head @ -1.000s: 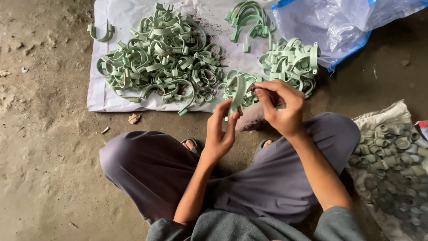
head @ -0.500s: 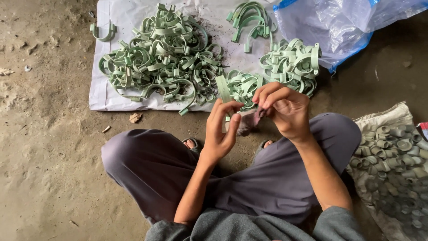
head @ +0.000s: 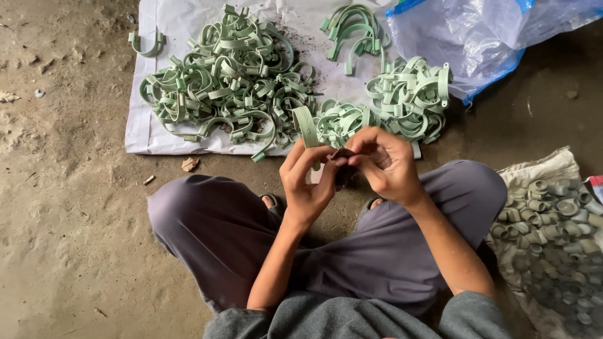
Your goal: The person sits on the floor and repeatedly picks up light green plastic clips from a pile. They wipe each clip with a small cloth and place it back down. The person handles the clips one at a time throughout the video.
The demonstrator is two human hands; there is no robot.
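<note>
Pinching together, a pale green curved plastic clip [head: 306, 125] is held by left hand [head: 308, 179] and right hand [head: 386, 163], fingers closed narrow, near heaped green clips [head: 226, 81].

The floor [head: 69, 207] is bare packed earth, dusty and pitted. A white sheet [head: 182, 37] lies spread on it. Right of that sheet the ground darkens.

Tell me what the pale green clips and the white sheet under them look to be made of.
The pale green curved clips look like moulded plastic with a matt finish: uniform colour, thin springy bands, no metallic shine. The one in the left hand bends the same way. The white sheet looks like a woven plastic sack laid flat, judging by its thin, crinkled edge, though the weave is too fine to confirm.
</note>
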